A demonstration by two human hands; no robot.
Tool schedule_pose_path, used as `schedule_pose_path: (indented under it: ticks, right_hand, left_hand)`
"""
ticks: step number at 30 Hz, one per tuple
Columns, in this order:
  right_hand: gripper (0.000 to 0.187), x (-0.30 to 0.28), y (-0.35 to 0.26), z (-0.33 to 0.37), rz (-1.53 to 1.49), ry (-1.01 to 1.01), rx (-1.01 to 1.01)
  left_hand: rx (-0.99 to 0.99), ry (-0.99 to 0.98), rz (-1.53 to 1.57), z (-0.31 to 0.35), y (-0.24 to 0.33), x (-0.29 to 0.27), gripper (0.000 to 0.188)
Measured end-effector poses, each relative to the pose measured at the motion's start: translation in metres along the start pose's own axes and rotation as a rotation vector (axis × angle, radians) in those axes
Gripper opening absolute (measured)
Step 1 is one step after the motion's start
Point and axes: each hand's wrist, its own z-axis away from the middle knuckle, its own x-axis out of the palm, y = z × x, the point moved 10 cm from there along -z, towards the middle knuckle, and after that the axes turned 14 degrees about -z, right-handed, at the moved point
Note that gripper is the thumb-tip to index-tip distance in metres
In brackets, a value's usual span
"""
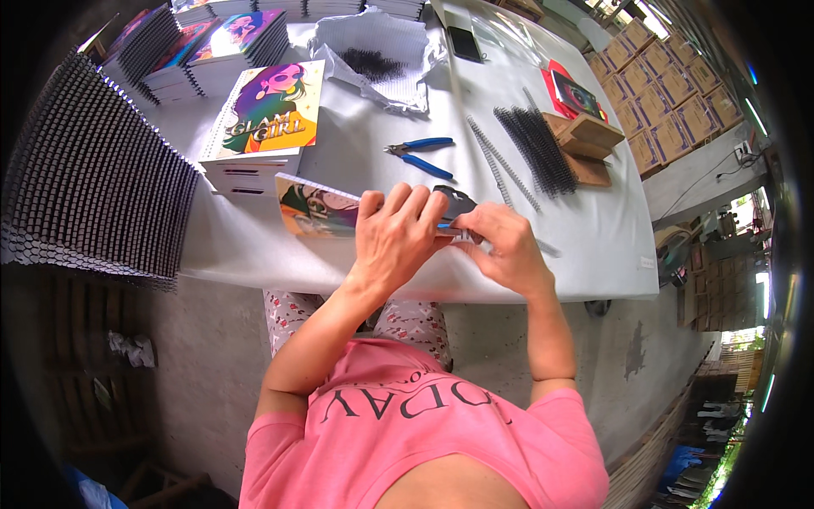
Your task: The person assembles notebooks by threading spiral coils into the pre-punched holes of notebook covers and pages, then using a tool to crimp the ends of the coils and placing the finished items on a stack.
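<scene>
A notebook with a colourful illustrated cover is tilted up above the near edge of the table. My left hand is closed over its upper edge, fingers bent across it. My right hand pinches at the notebook's right end, by a dark part and a bit of blue; what lies between its fingers is hidden. Just beyond my hands lie blue-handled cutting pliers. To the right of the pliers are loose binding coils and a bundle of black binding coils.
A notebook stack stands beyond the held notebook, and a tall pile of coil-bound notebooks fills the left. Bubble wrap holds small black bits. A wooden stand, a red item and a phone are to the right.
</scene>
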Motion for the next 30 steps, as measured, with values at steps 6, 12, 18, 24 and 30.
schedule_pose_path:
  ticks: [6,12,18,24,30]
  right_hand:
    - [0.029,0.0,0.017,0.008,-0.089,-0.053,0.116]
    - [0.019,-0.018,0.021,0.023,-0.326,0.281,0.22]
    - [0.015,-0.007,0.025,0.023,-0.473,0.04,0.329]
    - [0.028,-0.001,0.079,0.023,-0.265,-0.063,0.488]
    - [0.041,0.016,0.116,0.032,0.375,-0.063,0.225]
  left_hand:
    - [0.045,0.099,-0.086,0.015,-0.01,-0.007,0.061]
    - [0.017,0.179,-0.02,0.022,-0.041,-0.012,0.053]
    - [0.089,0.379,-0.027,0.03,-0.025,-0.047,0.043]
    - [0.022,0.175,-0.026,0.037,-0.021,-0.03,0.046]
    - [0.132,0.391,0.066,0.045,-0.028,-0.042,0.047]
